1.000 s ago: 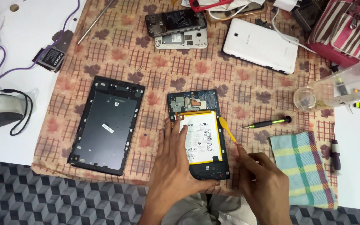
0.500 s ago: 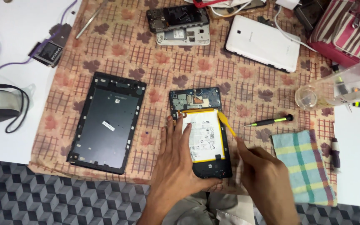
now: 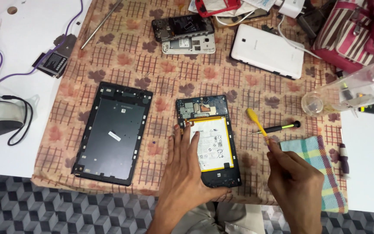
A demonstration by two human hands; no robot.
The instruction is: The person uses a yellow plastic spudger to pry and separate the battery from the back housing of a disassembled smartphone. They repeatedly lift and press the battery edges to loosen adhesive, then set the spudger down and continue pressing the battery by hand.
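Observation:
An opened tablet body (image 3: 211, 110) with a white battery (image 3: 213, 143) and exposed circuit board lies on the patterned cloth (image 3: 165, 73). My left hand (image 3: 187, 173) lies flat on its left side, fingers on the battery's edge. My right hand (image 3: 293, 180) holds a yellow pry tool (image 3: 257, 125), lifted clear to the right of the tablet, its tip pointing up and away. The tablet's dark back cover (image 3: 115, 132) lies to the left.
A black-and-green screwdriver (image 3: 275, 128) and a checked cloth (image 3: 321, 169) lie at right. A white tablet (image 3: 268, 51), a dismantled phone (image 3: 185, 34), a clear bottle (image 3: 356, 89), a striped bag (image 3: 356, 34) and a small battery (image 3: 53, 64) lie around the edges.
My right hand has pulled the yellow pry tool off the battery's right edge and moved it out to the right. The left hand stays on the tablet.

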